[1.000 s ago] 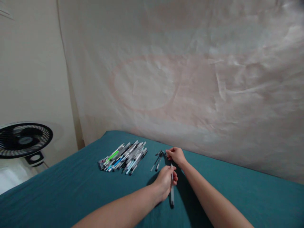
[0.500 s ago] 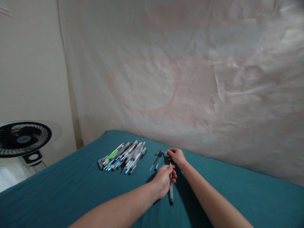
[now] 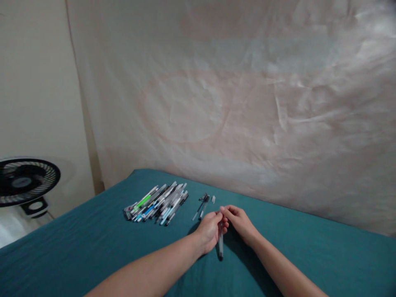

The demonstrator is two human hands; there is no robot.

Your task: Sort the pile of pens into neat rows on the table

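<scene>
Clear pen gripped in the left hand, with the right hand brought to its upper end

The pen is held lengthwise, its dark lower end pointed toward the viewer and its upper end covered by fingers. It is placed low and just right of centre in the view, over a teal cloth; whether the cloth is touched by its lower end cannot be told. The barrel is enclosed by the curled fingers of the left hand, with the thumb laid near the top. The thumb and fingertips of the right hand are set against that top, close by the left thumb; how tightly they are closed, and whether the tip is pinched between them, cannot be made out.

Just beyond the hands, a few thin dark pen parts are laid on the cloth, and a small pale piece is seen just beside them. Farther left, a large pile of pens is spread at a slant, mostly clear, white and black, with a bright green strip among them. A black fan is partly shown at the left edge. Behind the cloth, a wrinkled pale sheet is hung.
</scene>
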